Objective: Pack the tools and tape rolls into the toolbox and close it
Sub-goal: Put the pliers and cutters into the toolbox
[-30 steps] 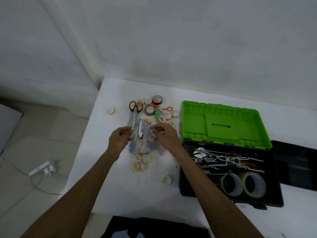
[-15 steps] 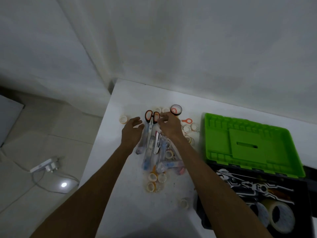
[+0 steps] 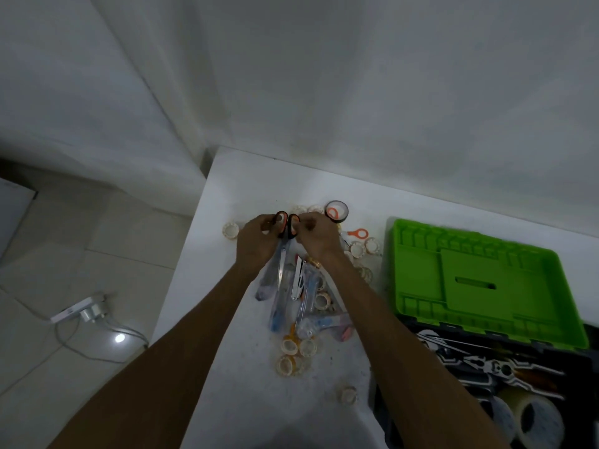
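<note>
Scissors [image 3: 284, 251] with black and orange handles lie on the white table [image 3: 246, 400], blades pointing toward me. My left hand [image 3: 256, 241] grips the left handle loop and my right hand [image 3: 316, 236] grips the right one. Below them is a pile of clear-handled tools [image 3: 304, 306] and several small tape rolls [image 3: 293, 354]. A black tape roll [image 3: 337, 211] stands behind my right hand. The toolbox [image 3: 547, 361] sits at the right, its green lid [image 3: 479, 280] open, with pliers and large tape rolls [image 3: 531, 419] inside.
The table's left edge drops to a tiled floor with a white power strip [image 3: 79, 311] and cable. A wall runs close behind the table. One small tape roll [image 3: 230, 229] lies apart at the left, another [image 3: 348, 393] near the toolbox's front corner.
Both hands moved away from the pile's middle to the far end and closed on the scissors' handles. The camera has tilted, shifting the toolbox toward the right edge.
</note>
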